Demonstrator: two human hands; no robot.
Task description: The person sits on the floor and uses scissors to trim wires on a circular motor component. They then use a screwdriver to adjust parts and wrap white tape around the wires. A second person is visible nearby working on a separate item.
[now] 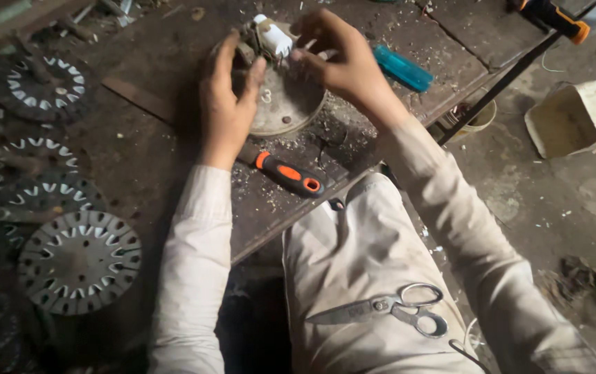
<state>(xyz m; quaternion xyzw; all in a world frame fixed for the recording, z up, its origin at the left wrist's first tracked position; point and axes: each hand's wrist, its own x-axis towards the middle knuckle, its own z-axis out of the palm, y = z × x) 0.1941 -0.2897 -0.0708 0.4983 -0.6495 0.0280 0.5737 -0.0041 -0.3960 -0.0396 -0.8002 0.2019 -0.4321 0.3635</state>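
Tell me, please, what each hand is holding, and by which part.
Left hand grips the round metal disc at its left rim; right hand pinches a white piece on top.

No screens or signs show; an open, off-white, box-like plastic container (578, 114) stands on the floor at three o'clock.

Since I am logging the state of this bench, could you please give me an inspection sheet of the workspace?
Surface: dark wooden workbench, dusty, strewn with chips.
Job's things: round metal disc carrying a white wound part.
Clutter: orange-and-black handled tool, blue plastic piece, slotted round laminations stacked at left, scissors on the lap.
Grips: left hand grips the disc's edge; right hand pinches at the white part.
Cables: thin wire on the floor.
Surroundings: white tub, small bowl, dirty floor.
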